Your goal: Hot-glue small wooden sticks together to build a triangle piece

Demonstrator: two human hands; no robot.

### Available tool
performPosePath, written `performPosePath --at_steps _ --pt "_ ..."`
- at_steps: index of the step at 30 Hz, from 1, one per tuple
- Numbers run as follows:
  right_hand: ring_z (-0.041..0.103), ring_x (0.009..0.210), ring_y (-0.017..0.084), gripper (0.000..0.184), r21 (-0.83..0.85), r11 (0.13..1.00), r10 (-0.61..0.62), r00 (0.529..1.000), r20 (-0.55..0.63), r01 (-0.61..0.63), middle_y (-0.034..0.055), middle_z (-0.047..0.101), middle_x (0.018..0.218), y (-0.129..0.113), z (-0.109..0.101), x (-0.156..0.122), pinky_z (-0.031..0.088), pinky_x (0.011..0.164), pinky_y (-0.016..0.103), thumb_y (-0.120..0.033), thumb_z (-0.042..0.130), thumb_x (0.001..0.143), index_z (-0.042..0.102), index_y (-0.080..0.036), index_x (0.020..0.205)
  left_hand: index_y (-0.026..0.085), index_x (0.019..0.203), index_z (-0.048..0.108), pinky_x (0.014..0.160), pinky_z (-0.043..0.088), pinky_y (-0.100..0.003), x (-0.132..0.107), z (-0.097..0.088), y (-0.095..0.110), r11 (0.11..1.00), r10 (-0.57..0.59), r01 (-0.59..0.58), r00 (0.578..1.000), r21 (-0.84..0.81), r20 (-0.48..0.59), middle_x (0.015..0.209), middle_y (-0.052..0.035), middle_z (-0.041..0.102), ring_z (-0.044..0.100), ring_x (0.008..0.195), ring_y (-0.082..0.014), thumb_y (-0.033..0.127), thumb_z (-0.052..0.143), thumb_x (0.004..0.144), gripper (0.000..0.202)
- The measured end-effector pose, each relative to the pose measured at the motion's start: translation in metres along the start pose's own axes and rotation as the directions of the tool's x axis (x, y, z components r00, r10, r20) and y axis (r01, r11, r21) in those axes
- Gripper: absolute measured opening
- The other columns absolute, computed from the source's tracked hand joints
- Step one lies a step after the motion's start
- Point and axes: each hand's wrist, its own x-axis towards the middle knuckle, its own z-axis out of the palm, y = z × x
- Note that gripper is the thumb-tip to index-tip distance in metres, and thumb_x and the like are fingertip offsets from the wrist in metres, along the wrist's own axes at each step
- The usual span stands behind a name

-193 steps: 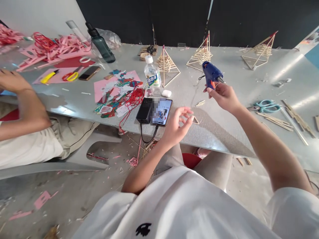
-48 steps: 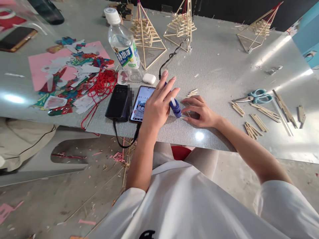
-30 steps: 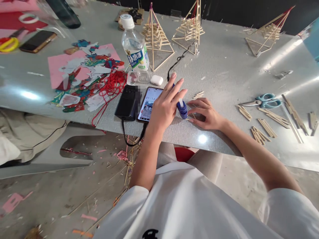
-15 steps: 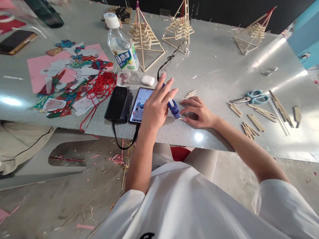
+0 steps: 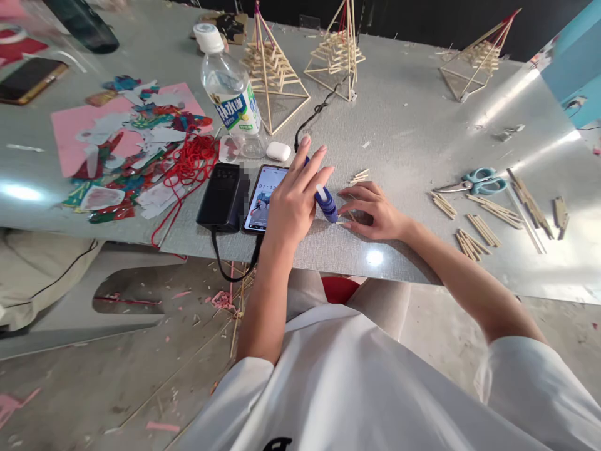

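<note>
My left hand [image 5: 293, 203] grips a blue hot glue gun [image 5: 327, 205], with a white glue stick showing at its upper end. Its lower end points down at the table beside the fingertips of my right hand [image 5: 373, 210]. Those fingers are bent around a short thin wooden stick [image 5: 344, 223] lying low on the table; the hand hides part of it. Just above my right hand lies a small group of short sticks [image 5: 359, 176]. Partly under my left hand is a phone [image 5: 259, 203] with a lit screen.
A black power bank [image 5: 218, 197], a bottle [image 5: 232, 94] and a white earbud case [image 5: 278, 151] stand left. Red string [image 5: 195, 156] lies on scraps. Stick pyramids [image 5: 277, 75] stand behind. Scissors [image 5: 486, 181] and stick bundles [image 5: 483, 230] lie right. A black cord [image 5: 319, 109] crosses behind.
Both hands and the glue gun hold nearly the same place. The whole view has shifted very slightly.
</note>
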Motion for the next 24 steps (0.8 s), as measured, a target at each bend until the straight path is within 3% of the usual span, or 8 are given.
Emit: performPosePath --at_steps 6,12,19,24 --pt "0.058 0.139 0.036 0.033 0.008 0.999 0.033 0.999 0.023 -0.034 0.0102 0.07 0.15 -0.0008 -0.0009 0.0004 0.047 0.122 0.06 -0.055 0.072 0.105 0.082 -0.031 0.125 0.038 0.172 0.045 0.138 0.048 -0.053 0.0006 -0.0005 0.0007 1.0 0.01 -0.009 1.0 0.012 -0.019 0.182 0.0017 0.046 0.026 0.177 -0.0249 0.015 0.028 0.116 0.063" --pt "0.058 0.139 0.035 0.034 0.019 0.999 0.045 0.999 0.029 -0.046 0.0103 0.07 0.15 -0.0013 -0.0013 0.0005 0.046 0.123 0.06 -0.055 0.071 0.105 0.082 -0.03 0.125 0.04 0.176 0.037 0.14 0.044 -0.053 0.0003 0.0005 -0.0008 0.999 0.01 -0.01 1.0 0.035 0.0 0.185 0.0026 0.042 0.025 0.177 -0.0258 0.016 0.028 0.116 0.066" --pt "0.057 0.141 0.036 0.033 0.015 0.999 0.042 0.999 0.03 -0.043 0.01 0.07 0.151 -0.0011 -0.0013 0.0 0.045 0.124 0.06 -0.055 0.071 0.106 0.082 -0.031 0.125 0.038 0.175 0.038 0.138 0.047 -0.054 0.0013 -0.0006 0.001 0.998 0.011 -0.011 1.0 0.057 -0.003 0.18 -0.0032 0.051 0.025 0.177 -0.0258 0.018 0.024 0.117 0.064" --pt "0.057 0.141 0.036 0.033 0.023 0.998 0.059 0.997 0.039 -0.06 0.0095 0.07 0.152 -0.0017 -0.0015 0.0002 0.045 0.125 0.062 -0.056 0.071 0.105 0.082 -0.032 0.125 0.039 0.177 0.034 0.141 0.04 -0.057 0.0004 -0.001 0.0007 1.0 -0.006 0.006 0.999 0.007 0.036 0.184 -0.0011 0.044 0.02 0.178 -0.0269 0.018 0.027 0.115 0.066"
